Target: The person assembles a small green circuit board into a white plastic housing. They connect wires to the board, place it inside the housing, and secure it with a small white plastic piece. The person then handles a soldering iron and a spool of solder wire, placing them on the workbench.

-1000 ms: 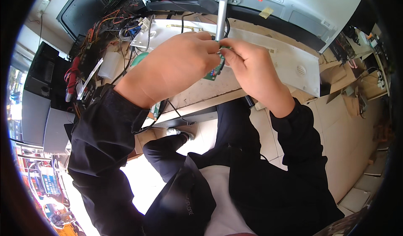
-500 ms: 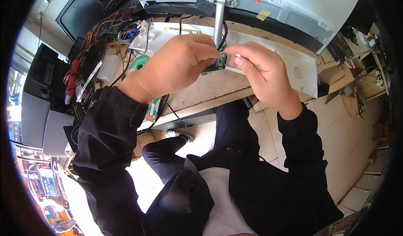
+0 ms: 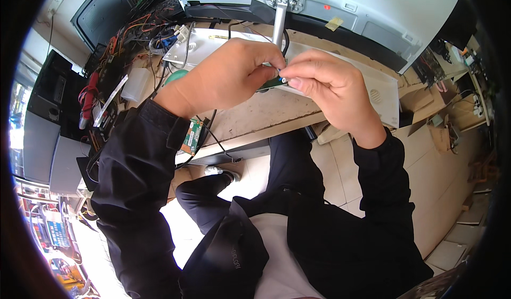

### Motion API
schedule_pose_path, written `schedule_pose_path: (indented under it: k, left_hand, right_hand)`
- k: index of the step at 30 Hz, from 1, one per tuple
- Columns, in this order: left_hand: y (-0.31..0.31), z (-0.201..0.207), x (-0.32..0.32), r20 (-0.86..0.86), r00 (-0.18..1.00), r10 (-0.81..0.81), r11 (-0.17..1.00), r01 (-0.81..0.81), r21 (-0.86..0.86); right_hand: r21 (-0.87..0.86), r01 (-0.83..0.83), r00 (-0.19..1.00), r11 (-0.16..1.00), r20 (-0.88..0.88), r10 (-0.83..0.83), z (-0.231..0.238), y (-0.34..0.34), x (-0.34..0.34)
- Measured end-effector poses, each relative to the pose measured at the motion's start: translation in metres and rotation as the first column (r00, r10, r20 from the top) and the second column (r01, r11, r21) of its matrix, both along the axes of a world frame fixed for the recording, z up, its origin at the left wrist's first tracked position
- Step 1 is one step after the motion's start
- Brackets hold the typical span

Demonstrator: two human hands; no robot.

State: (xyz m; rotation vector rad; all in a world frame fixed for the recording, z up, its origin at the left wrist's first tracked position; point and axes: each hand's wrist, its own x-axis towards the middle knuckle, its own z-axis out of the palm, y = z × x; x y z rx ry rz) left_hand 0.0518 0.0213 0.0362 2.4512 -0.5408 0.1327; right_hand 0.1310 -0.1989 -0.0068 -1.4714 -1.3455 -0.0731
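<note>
Two bare hands at work above a tabletop (image 3: 239, 119), seen from the head. The right hand (image 3: 340, 89) has its grip closed in a pinch of thumb and forefinger on a small white-tipped piece (image 3: 284, 80), with a touch of blue beside it. The left hand (image 3: 230, 76) meets it from the left, fingertips just beside the piece; whether its grip closes on anything cannot be told. A green circuit board (image 3: 272, 84) shows as a dark strip below the fingertips, mostly hidden, near the foot of a metal post (image 3: 279, 25). Beyond and to the right lies a long white panel (image 3: 387, 105); a second green board (image 3: 190, 138) sits at the near left edge, beside a black cable (image 3: 219, 140). Points of risk, as judged: so small a piece could slip from the pinch and be lost over the near edge; a sideways pull with both hands so close might strain any fine wires there; and the left forearm, dropping, could knock the second board or snag the cable.
</note>
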Motion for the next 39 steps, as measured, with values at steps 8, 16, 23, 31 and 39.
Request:
schedule_pose_path:
  k: [8,16,23,31,39]
  left_hand:
    - [-0.003,-0.001,0.001,0.133,0.990,0.041,0.999,-0.040,-0.007]
    - [-0.009,-0.003,0.010,0.187,0.982,-0.020,0.999,0.015,0.028]
    - [-0.013,-0.010,0.008,-0.028,0.999,0.046,0.999,-0.046,-0.014]
    - [-0.019,-0.011,0.014,-0.131,0.990,0.047,0.992,-0.062,-0.112]
    - [-0.026,-0.013,0.021,-0.140,0.988,0.069,0.998,-0.069,0.006]
  right_hand:
    - [-0.036,0.054,0.973,0.998,-0.223,-0.060,0.007,0.006,-0.001]
    - [-0.230,0.138,0.966,0.963,-0.182,-0.182,0.020,0.004,-0.005]
    - [-0.393,0.121,0.917,0.912,-0.308,-0.254,0.031,0.000,-0.003]
    - [-0.417,0.161,0.937,0.895,-0.219,-0.271,0.027,-0.004,-0.005]
    - [-0.472,0.251,0.935,0.845,-0.106,-0.337,0.028,-0.003,-0.006]
